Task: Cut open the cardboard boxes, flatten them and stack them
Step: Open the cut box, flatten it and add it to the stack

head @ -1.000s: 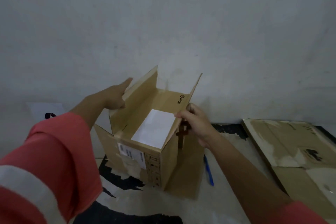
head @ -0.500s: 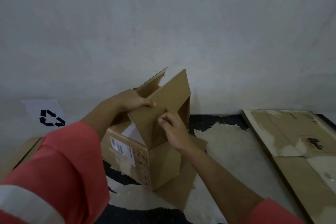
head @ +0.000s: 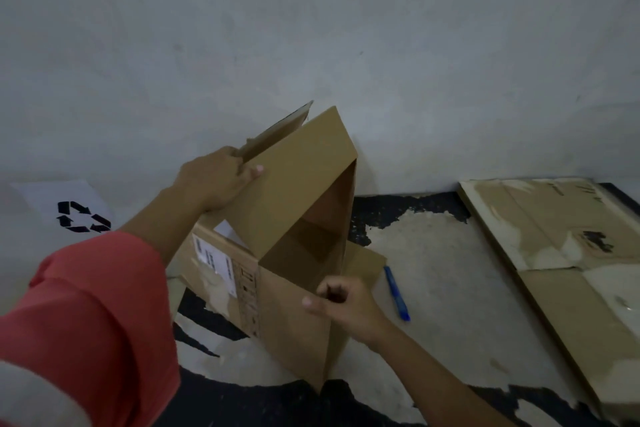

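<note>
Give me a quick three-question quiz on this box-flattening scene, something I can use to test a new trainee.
1. True or false: the blue pen-shaped tool lies on the floor to the right of the cardboard box.
2. What does the left hand hold?
A) the box's raised flap
B) the blue pen-shaped tool
C) nothing
3. Fill in the missing word: the flattened cardboard lies at the ___ side of the view.

Key: 1 true; 2 A; 3 right.
</note>
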